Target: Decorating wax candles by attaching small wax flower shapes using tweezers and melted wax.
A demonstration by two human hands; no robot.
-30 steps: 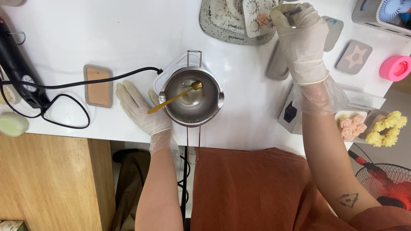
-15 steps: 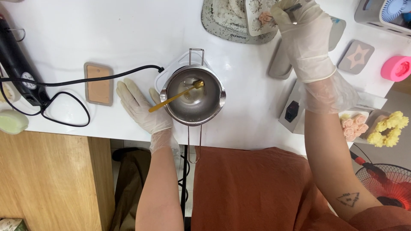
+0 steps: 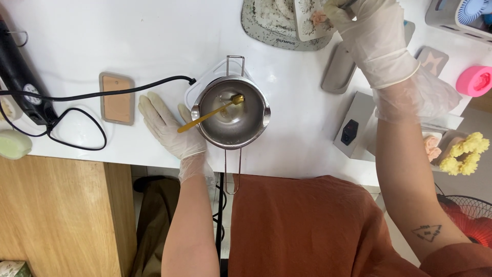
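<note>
The gloved left hand (image 3: 169,128) lies flat and spread, holding nothing, just left of the round steel melting pot (image 3: 231,114). A gold spoon (image 3: 210,114) rests inside. The gloved right hand (image 3: 366,28) pinches a dark thin tool (mostly hidden) at the small pink flower piece (image 3: 318,18); placement appears unfinished.

Shiny steel pot (image 3: 231,114), glossy white table (image 3: 128,41), thin latex gloves (image 3: 374,41)
</note>
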